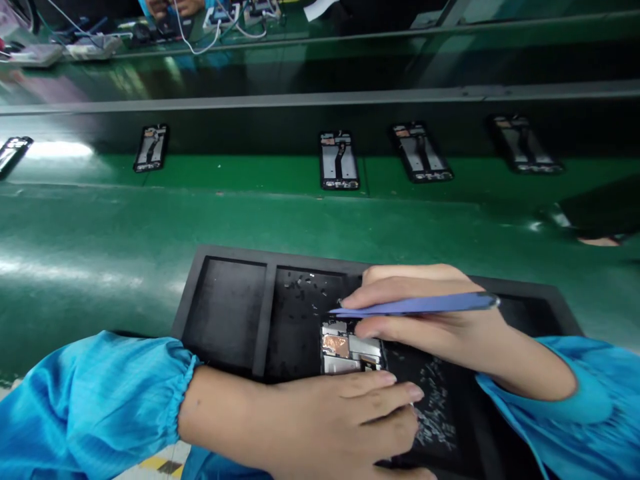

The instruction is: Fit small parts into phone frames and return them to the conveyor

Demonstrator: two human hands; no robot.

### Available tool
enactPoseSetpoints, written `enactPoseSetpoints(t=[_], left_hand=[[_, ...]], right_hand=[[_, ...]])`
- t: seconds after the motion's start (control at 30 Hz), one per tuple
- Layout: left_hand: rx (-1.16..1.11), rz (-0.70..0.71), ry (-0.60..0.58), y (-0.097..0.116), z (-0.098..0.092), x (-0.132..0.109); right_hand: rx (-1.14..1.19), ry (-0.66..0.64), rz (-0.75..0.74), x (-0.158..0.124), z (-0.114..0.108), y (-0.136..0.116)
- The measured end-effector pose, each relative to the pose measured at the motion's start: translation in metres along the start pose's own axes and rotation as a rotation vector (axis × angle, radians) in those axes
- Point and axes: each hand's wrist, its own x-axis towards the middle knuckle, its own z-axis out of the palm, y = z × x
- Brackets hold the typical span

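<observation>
An opened phone [336,345] lies in the black tray [270,313], its copper-coloured patch and silver shields showing at the upper end. Across its lower part rests my left hand [345,420], palm down with fingers stretched out, hiding the rest of it. My right hand [425,300] pinches blue tweezers [415,305] between thumb and fingers. Their tips point left, just above the phone's top edge. Tiny dark and pale scraps [305,287] are scattered on the tray behind the tips.
Several opened phone frames, one of them [340,160] straight ahead, lie along the green bench [240,220]. A grey rail [280,100] runs behind them. Cables [200,47] and another person's hands [173,8] are at the far bench. A dark sleeve [605,207] reaches in from the right.
</observation>
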Motion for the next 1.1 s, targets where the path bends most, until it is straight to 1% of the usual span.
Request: enactPoseSetpoints(t=[0.13, 0.2, 0.3, 0.47, 0.63, 0.8, 1.1], left_hand=[[-0.010, -0.018, -0.018, 0.001, -0.001, 0.000], [-0.017, -0.020, -0.025, 0.001, -0.002, 0.000], [-0.027, -0.016, -0.024, 0.001, -0.001, 0.000], [-0.056, -0.022, 0.013, 0.001, 0.002, 0.000], [-0.103, -0.034, 0.031, 0.001, 0.004, 0.000], [-0.151, -0.045, 0.033, 0.001, 0.007, 0.000], [-0.191, -0.053, 0.016, 0.004, 0.007, 0.000]], right_hand=[[-0.016, -0.118, 0.058, -0.004, -0.014, -0.002], [-0.040, -0.133, 0.062, -0.006, -0.018, -0.001], [-0.050, -0.133, 0.052, -0.007, -0.021, 0.001], [-0.005, -0.257, 0.111, -0.006, -0.023, 0.004], [0.041, -0.288, 0.128, -0.006, -0.023, 0.006], [0.008, -0.241, 0.136, -0.006, -0.022, 0.007], [0.001, -0.264, 0.174, -0.004, -0.019, 0.008]])
